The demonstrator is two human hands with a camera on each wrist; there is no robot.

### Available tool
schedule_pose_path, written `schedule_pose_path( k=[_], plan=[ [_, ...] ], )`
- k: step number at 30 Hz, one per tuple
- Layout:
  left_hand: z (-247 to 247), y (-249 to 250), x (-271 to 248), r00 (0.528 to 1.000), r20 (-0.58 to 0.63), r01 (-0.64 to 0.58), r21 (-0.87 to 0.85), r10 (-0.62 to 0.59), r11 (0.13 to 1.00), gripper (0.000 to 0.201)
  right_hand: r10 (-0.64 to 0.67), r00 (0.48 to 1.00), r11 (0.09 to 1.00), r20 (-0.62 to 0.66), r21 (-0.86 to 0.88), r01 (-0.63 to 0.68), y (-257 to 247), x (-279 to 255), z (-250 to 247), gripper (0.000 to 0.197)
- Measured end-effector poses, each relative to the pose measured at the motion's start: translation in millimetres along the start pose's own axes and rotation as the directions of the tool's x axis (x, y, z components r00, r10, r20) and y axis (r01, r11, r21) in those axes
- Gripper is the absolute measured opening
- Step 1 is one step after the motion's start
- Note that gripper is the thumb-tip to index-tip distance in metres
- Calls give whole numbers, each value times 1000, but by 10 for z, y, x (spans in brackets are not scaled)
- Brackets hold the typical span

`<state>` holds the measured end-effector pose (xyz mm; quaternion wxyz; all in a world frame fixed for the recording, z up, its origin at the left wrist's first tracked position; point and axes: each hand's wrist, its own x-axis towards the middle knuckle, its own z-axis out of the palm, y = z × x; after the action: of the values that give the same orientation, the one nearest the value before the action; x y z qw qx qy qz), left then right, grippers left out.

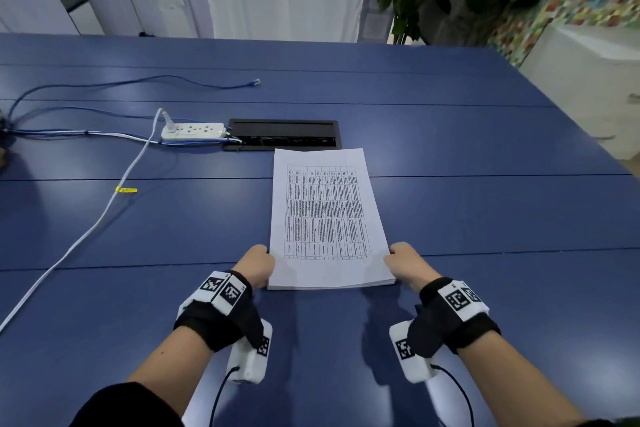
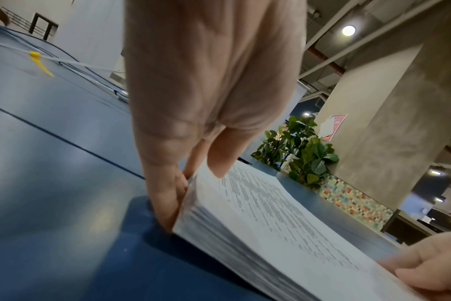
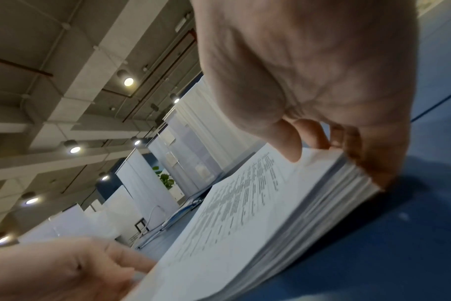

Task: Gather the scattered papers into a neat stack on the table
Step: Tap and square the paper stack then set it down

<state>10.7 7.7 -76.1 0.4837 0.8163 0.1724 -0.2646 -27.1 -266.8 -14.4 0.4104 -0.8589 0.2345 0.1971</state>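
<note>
From the head view, the stack of papers [image 1: 327, 218] lies flat on the blue surface [image 1: 485, 204], its far edge just short of a black cable hatch [image 1: 283, 134]. The left hand [image 1: 257, 265] holds the stack's near left corner and the right hand [image 1: 406, 262] its near right corner. A white power strip [image 1: 194, 131] sits left of the hatch, with a white cable [image 1: 104, 215] trailing toward the near left.

From the left wrist, the left fingers [image 2: 168, 195] press against the stack's side, thumb on the top sheet, pinching the edge.

From the right wrist, the right thumb lies on top and the fingers [image 3: 373, 163] seem curled down the side; blur makes the contact underneath hard to judge.
</note>
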Motion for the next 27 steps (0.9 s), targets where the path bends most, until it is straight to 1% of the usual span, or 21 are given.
schedule_pose_path(
  k=[2,3,4,7,11,13,17,19,22,24,27],
  plan=[
    [-7,-108,31,1000,-19,-11,5,11,1000,29,-8,1000,999,-8,37,8,66,-41,-57,28],
    [-22,-46,-115,999,-43,-24,14,25,1000,28,-13,1000,999,-20,46,13,90,-69,-82,34],
    [-19,-74,-130,997,-60,-37,28,39,999,28,-18,999,999,-39,46,20,97,-97,-96,34],
    [13,-150,-132,994,-88,-60,93,69,994,32,-28,998,1000,-62,-13,27,80,-133,-91,24],
    [67,-36,-314,983,-137,-108,119,124,987,35,-62,991,995,-118,-82,52,72,-130,-64,38],
    [60,-12,-344,979,-149,-119,121,137,985,37,-71,989,992,-126,-109,57,82,-125,-54,37],
    [26,-9,-356,987,-113,-103,116,116,988,39,-83,992,990,-99,-118,71,103,-124,-57,33],
    [12,-7,-348,991,-102,-78,89,87,993,37,-89,991,991,-98,-111,78,113,-137,-65,36],
    [-3,-89,-243,990,-122,-62,69,70,996,37,-89,991,993,-102,-84,81,149,-143,-67,44],
    [9,-124,-189,990,-126,-55,68,64,996,34,-108,989,992,-104,-81,100,183,-135,-67,44],
    [10,-53,-274,992,-120,-40,80,50,996,33,-119,988,991,-100,-76,111,180,-140,-68,41]
  ],
)
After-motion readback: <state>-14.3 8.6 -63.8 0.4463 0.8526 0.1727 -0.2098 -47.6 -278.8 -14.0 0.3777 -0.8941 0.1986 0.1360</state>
